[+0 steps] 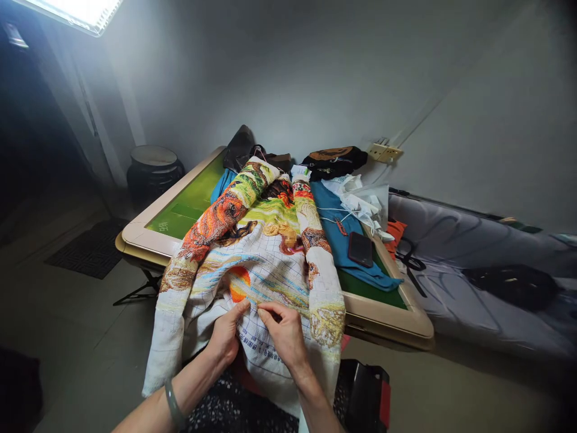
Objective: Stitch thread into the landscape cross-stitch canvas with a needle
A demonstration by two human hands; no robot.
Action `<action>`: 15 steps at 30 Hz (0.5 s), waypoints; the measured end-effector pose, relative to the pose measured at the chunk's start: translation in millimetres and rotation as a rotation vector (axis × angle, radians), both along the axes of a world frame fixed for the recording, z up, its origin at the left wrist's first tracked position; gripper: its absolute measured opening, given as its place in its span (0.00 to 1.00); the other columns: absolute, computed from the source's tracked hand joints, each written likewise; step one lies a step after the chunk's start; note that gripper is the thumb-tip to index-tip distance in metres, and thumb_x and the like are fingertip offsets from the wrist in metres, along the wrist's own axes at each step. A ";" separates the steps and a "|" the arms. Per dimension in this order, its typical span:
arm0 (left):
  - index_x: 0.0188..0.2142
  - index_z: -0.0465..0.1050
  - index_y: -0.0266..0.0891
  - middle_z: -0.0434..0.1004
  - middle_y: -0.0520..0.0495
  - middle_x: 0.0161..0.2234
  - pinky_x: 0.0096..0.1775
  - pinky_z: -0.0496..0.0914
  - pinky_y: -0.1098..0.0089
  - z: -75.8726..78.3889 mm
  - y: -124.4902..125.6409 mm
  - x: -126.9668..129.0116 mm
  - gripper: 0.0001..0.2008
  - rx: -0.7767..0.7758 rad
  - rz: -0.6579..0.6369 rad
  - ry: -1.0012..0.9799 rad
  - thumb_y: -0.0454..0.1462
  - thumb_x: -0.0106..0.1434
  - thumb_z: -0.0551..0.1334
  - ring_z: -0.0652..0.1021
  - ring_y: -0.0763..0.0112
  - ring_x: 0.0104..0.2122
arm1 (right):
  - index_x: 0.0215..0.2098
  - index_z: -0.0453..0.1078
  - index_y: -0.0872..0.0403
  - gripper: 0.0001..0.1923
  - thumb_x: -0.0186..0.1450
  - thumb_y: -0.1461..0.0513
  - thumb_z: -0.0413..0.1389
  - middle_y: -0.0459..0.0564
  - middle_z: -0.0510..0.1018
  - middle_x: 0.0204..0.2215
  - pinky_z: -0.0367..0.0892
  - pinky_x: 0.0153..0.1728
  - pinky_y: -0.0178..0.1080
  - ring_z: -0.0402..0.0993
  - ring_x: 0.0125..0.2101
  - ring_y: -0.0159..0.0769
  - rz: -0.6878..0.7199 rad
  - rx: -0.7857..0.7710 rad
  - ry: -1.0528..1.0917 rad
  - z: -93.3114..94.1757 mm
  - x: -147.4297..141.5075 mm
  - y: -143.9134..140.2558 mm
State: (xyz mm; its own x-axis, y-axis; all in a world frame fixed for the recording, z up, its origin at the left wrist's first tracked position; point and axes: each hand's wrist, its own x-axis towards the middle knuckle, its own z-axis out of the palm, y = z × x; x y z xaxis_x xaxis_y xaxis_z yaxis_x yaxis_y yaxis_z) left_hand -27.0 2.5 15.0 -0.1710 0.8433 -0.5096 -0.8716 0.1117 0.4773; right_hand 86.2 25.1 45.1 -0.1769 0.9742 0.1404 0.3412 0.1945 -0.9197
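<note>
A large cross-stitch cloth (265, 264) with a printed grid spreads from the table towards my lap, both sides rolled up. Stitched areas in orange, green, brown and yellow cover parts of it, among them an orange half-round patch (240, 284). My left hand (229, 328) grips the cloth just below that patch, thumb on top and fingers hidden underneath. Close to its right, my right hand (283, 329) is closed in a pinch at the cloth's surface. Whatever lies between thumb and forefinger is too small to make out. Blue printed characters show between the hands.
Under the cloth stands a table with a beige rim (144, 231) and green top. A blue cloth (331, 237), a phone (360, 249), red snips (341, 227), white crumpled plastic (354, 195) and a dark bag (333, 161) lie there. Scissors (410, 258) rest on the grey sofa (444, 300).
</note>
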 end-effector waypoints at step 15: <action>0.33 0.78 0.31 0.82 0.44 0.32 0.41 0.72 0.67 1.5 -3.4 0.4 0.13 0.081 -0.012 0.002 0.33 0.45 0.71 0.80 0.63 0.33 | 0.33 0.75 0.56 0.09 0.60 0.60 0.55 0.49 0.78 0.24 0.66 0.27 0.35 0.73 0.25 0.36 -0.067 0.023 -0.121 5.9 -9.7 6.9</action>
State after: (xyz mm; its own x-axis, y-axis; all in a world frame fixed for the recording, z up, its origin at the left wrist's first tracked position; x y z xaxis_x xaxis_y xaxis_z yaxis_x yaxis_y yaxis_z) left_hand -26.5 -1.0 16.5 -0.1615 0.8837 -0.4392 -0.8697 0.0828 0.4865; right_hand 76.5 32.0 51.0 -0.1286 0.9811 0.1447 0.4623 0.1884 -0.8665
